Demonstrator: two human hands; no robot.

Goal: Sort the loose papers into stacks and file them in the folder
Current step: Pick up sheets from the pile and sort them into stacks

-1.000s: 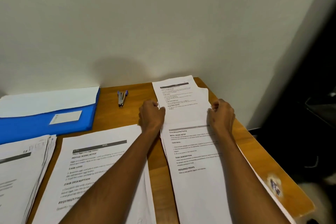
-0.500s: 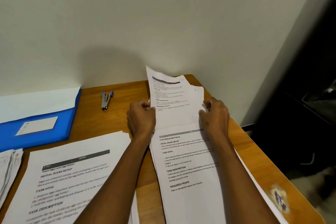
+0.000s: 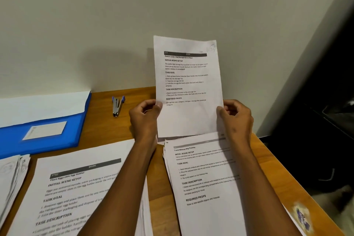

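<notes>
Up comes one printed sheet [image 3: 188, 86], held upright in front of the wall above the far right of the table [image 3: 101, 136]. The left hand [image 3: 144, 119] pinches its left edge, thumb on the face and fingers curled behind; the right hand [image 3: 236, 119] does the same on the right edge. Both grips sit low on the page, below the last line of text.

This is a light, floppy thing, I'd say: thin paper, already a little wrinkled, likely to droop or crease if held by one corner. Two opposite edges, pinched gently, look like the sensible hold.

Its long axis runs near vertical, leaning a touch left at the top. The dark header bar is at the upper end, so the print faces the person, right way up.

Directly below lies the right-hand stack [image 3: 206, 178], another stack [image 3: 76, 193] sits to its left, and the blue folder [image 3: 44, 136] waits at the far left, near a stapler [image 3: 117, 105].
</notes>
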